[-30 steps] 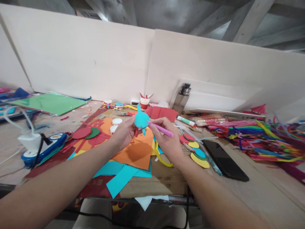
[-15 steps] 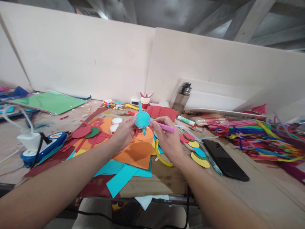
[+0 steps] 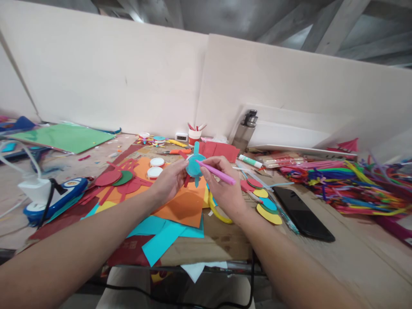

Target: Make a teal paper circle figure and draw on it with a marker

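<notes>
My left hand (image 3: pixel 169 181) is closed on the left edge of a round blue paper craft piece (image 3: pixel 193 167), held up above the orange paper (image 3: pixel 183 208). Blue tabs stick out at its top and bottom, and a red strip hangs below. My right hand (image 3: pixel 225 186) grips a pink-purple pen (image 3: pixel 220 174). Its tip is at the blue disc's face; whether it touches I cannot tell. White-topped round pieces (image 3: pixel 155 172) stand left of the craft piece. Red paper discs with strips (image 3: pixel 107 177) and a green disc (image 3: pixel 124 177) lie farther left.
A black phone (image 3: pixel 302 213) lies to the right, below a heap of colourful pipe cleaners (image 3: pixel 347 189). A bottle (image 3: pixel 245 133) and a cup of pens (image 3: pixel 194 136) stand at the back. A blue-and-white power strip (image 3: pixel 54 201) with cables sits at the left.
The blue craft piece has turned slightly and sits a little lower and to the right. The pen tip has moved from its right edge in over its face.
</notes>
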Motion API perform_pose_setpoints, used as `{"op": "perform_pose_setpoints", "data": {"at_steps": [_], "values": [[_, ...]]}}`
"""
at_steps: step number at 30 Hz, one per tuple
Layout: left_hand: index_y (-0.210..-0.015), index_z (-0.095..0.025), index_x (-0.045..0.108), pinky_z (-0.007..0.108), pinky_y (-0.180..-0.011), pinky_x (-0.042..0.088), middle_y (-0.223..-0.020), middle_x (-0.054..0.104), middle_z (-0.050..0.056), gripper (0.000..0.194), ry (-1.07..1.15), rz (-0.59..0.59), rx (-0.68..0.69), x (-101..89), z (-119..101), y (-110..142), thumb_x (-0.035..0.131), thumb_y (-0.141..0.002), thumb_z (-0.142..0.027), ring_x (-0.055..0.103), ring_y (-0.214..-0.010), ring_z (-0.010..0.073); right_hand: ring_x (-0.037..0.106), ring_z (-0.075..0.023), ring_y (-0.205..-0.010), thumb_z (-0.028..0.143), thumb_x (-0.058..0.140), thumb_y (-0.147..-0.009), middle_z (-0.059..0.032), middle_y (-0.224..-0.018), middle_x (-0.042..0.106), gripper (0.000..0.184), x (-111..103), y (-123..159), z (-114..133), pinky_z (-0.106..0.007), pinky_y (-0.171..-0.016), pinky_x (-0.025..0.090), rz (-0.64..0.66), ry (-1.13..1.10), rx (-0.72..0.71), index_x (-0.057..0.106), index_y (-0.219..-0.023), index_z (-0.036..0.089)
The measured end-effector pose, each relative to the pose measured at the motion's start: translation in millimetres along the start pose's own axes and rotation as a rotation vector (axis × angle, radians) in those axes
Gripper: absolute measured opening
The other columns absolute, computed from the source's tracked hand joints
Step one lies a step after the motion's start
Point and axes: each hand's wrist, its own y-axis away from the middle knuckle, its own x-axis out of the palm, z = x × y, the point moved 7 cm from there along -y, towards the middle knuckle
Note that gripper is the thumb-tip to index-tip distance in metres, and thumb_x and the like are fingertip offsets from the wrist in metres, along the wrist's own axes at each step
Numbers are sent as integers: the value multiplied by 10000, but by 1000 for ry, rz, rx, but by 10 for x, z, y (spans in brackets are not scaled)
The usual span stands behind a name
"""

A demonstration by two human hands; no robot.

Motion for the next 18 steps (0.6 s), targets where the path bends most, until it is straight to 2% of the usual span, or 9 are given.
{"op": "perform_pose_setpoints", "data": {"at_steps": [12,18], "values": [[-767,-131,613,206,-538,440,-687,588,19,201,-1,30,-26,13,48,1,596,-868,-304,543,-594,104,615,-150,-787,289,590,-891,-38,-896,659,110,8,18,10,-290,-706,505,1,34,-20,599,-966,209],[-743,-134,607,209,-501,413,-652,561,7,199,-6,13,-22,6,52,4,616,-852,-301,529,-572,105,615,-154,-786,307,591,-891,-33,-886,660,114,-11,15,3,-290,-701,507,-13,47,-5,604,-959,215]]}}
